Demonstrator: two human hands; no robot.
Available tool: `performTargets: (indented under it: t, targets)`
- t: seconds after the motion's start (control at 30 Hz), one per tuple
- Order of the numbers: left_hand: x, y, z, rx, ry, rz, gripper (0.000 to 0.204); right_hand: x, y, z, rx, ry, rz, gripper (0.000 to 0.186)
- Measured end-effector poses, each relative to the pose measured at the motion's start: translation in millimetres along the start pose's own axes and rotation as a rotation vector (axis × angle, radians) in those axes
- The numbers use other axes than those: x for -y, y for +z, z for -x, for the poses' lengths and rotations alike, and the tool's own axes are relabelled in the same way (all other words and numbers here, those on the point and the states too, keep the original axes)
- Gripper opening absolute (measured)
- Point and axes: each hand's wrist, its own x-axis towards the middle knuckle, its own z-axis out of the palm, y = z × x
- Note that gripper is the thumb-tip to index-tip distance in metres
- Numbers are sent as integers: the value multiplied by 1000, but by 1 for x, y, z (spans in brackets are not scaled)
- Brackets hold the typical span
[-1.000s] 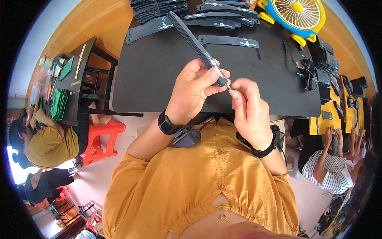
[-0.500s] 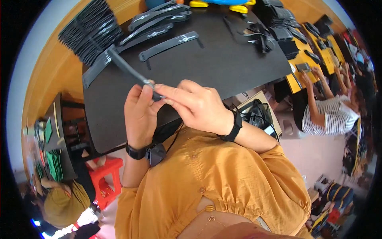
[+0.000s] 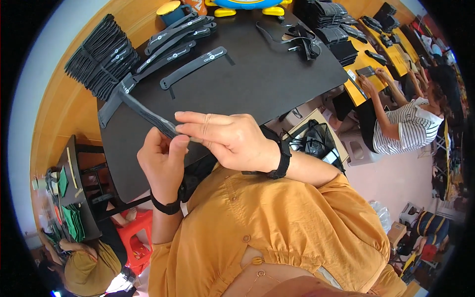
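Observation:
A long black strap (image 3: 148,115) slants down across the near left of the table toward me. My left hand (image 3: 164,161) pinches its near end between thumb and fingers. My right hand (image 3: 230,138) meets it there from the right, its lower fingers closed on the same end and the upper ones reaching over it. The fingers hide the very tip of the strap. Its far end rests near a big tied stack of black straps (image 3: 101,57). Beyond my hands, a single black strap with light print (image 3: 194,68) lies flat.
More black straps (image 3: 175,35) lie loosely piled at the back, near a blue cup with a yellow lid (image 3: 169,11). A tangle of black straps (image 3: 303,42) lies at the far right. A carton (image 3: 316,129) stands by the table; a seated person in stripes (image 3: 408,121) works at right.
The head view has shifted, so the table sits differently in it. My hands have come slightly lower and left in the picture, still on the strap, and the right fingers are straighter.

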Motion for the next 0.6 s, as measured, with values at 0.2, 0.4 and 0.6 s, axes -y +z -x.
performTargets:
  t: [0.2,0.4,0.6]
  targets:
    - [-7,-3,2,174,13,-16,16,3,-5,2,61,17,-107,41]
    - [5,1,1,264,70,252,15,-2,-1,7,11,22,-284,34]
    - [12,7,-1,281,110,384,19,4,-1,9,5,510,-617,26]
